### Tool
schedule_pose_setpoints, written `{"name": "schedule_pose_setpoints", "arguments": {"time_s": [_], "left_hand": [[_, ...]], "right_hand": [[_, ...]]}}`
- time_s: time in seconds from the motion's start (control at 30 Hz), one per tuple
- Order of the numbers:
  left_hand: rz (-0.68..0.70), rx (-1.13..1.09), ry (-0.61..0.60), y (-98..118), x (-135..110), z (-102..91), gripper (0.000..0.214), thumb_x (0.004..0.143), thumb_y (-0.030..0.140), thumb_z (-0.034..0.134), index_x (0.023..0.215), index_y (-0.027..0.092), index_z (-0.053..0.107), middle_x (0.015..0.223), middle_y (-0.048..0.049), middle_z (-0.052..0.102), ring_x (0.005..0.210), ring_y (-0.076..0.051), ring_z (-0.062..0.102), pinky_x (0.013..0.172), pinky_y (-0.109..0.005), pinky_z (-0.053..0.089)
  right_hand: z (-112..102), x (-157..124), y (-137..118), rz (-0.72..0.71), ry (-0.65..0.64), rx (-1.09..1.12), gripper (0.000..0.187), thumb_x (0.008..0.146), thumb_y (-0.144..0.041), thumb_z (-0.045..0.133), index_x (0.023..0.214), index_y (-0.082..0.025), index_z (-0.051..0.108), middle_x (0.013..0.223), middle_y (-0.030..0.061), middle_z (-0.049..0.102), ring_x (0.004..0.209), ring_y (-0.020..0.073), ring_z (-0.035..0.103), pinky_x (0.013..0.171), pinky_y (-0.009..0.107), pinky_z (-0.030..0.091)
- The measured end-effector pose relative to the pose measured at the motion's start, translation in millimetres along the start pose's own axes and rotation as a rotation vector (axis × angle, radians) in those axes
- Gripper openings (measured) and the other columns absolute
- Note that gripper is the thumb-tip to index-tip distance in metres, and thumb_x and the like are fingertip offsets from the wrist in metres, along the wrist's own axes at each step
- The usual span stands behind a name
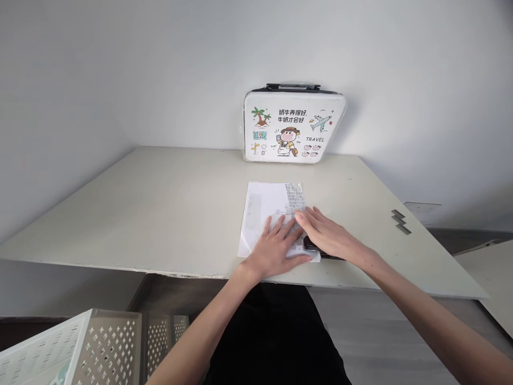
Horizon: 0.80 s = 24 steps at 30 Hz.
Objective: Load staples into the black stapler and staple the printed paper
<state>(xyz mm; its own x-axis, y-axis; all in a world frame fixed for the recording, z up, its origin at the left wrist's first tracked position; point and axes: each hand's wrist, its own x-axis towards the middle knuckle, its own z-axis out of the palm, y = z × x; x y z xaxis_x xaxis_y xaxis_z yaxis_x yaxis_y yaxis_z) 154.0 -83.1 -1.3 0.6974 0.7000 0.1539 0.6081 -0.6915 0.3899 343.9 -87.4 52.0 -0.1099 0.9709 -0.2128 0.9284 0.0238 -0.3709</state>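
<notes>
A small stack of white papers [262,198] lies near the table's front edge, with printed text and a grey patterned strip on its right side. My left hand [274,246] rests flat on the papers, its fingers spread. At their right edge is a black stapler [309,244], its front end over the sheets. My right hand [326,232] lies over the stapler from above, fingers stretched forward past it. Most of the stapler is hidden under that hand. Several grey staple strips [401,222] lie near the table's right edge.
A white carry case [272,128] with cartoon prints and a black handle stands at the table's back, near the wall. The pale table [180,208] has a chipped front edge. Perforated plastic baskets [110,342] stand below at the left. A wall socket [422,207] is at right.
</notes>
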Motion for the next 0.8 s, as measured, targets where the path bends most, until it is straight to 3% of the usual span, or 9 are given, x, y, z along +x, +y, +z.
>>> {"name": "schedule_pose_setpoints", "arguments": {"time_s": [0.23,0.37,0.63,0.8], "left_hand": [[0.01,0.006,0.026,-1,-1,3.1,0.082,0.097,0.075,0.041,0.165,0.034,0.022,0.171,-0.0016,0.023,0.159,-0.032,0.01,0.129,-0.059,0.005],[0.014,0.014,0.028,0,-1,4.1,0.082,0.097,0.075,0.04,0.165,0.031,0.024,0.171,-0.0032,0.024,0.159,-0.032,0.01,0.129,-0.059,0.006],[0.0,0.039,0.046,-2,-3,7.4,0.094,0.096,0.079,0.036,0.167,0.021,0.013,0.172,-0.0107,0.019,0.159,-0.029,0.011,0.13,-0.054,0.007],[0.004,0.042,0.044,-1,-4,4.6,0.093,0.096,0.078,0.036,0.166,0.019,0.018,0.17,-0.0115,0.023,0.159,-0.029,0.012,0.13,-0.053,0.009]], "right_hand": [[8,5,1,-0.021,0.01,-0.121,0.069,0.106,-0.061,0.007,0.158,-0.031,0.041,0.167,0.0037,0.037,0.158,0.0318,0.02,0.121,0.053,0.034],[15,10,2,-0.013,0.026,-0.163,0.066,0.107,-0.057,0.01,0.159,-0.03,0.041,0.169,0.0056,0.034,0.158,0.033,0.019,0.122,0.055,0.03],[28,15,0,0.006,0.097,-0.25,0.06,0.108,-0.046,0.014,0.16,-0.033,0.039,0.17,0.0051,0.031,0.158,0.0348,0.02,0.122,0.059,0.026],[34,18,-3,-0.026,0.105,-0.299,0.06,0.107,-0.047,0.019,0.16,-0.027,0.04,0.169,0.0105,0.032,0.155,0.0402,0.024,0.118,0.065,0.027]]}}
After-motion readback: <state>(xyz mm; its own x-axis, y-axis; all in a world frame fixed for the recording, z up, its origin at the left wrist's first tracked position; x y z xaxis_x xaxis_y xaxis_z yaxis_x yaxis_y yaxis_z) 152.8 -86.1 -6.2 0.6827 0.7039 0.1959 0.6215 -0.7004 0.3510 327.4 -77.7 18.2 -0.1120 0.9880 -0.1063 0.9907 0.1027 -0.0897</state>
